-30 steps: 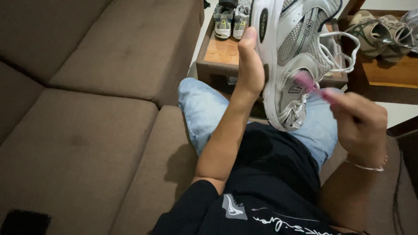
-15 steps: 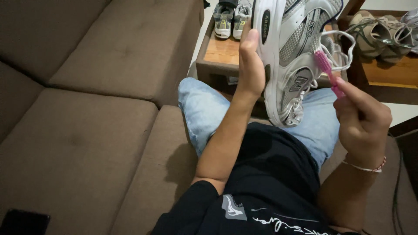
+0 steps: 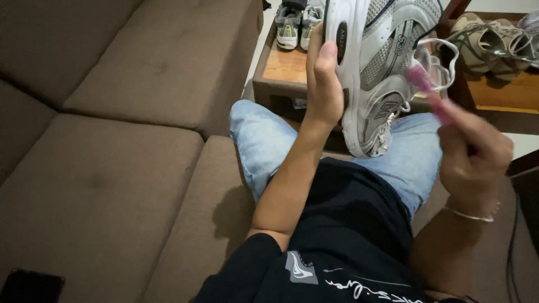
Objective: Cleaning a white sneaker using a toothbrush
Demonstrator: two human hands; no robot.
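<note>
1. Brown fabric sofa [image 3: 112, 168] with tufted cushions: fills the left and lower field; the person sits on it, in light blue jeans [image 3: 264, 143] and a black printed shirt [image 3: 342, 241].
2. Low wooden counter [image 3: 283, 67]: stands beyond the knees; a pair of grey and yellow-green sneakers [image 3: 297, 25] rests on its far end.
3. Second wooden counter [image 3: 505, 90], at the upper right: carries beige strappy sandals [image 3: 485, 42].
4. White and silver mesh running shoe [image 3: 376, 62] with white laces: held in the air above the knees, in front of the low counter, tilted with the sole turned to the left and the heel lowest.
5. Left hand [image 3: 324, 73]: closed around the sole edge of the running shoe, thumb lying along the white midsole.
6. Right hand [image 3: 474, 154]: closed about the handle of the brush; a thin bracelet [image 3: 471, 215] circles the wrist.
7. Pink toothbrush [image 3: 429, 90], blurred: its head lies against the shoe's upper near the laces.
8. Flat black object [image 3: 31, 283]: lies on the sofa cushion at the lower left, well apart from both hands.
</note>
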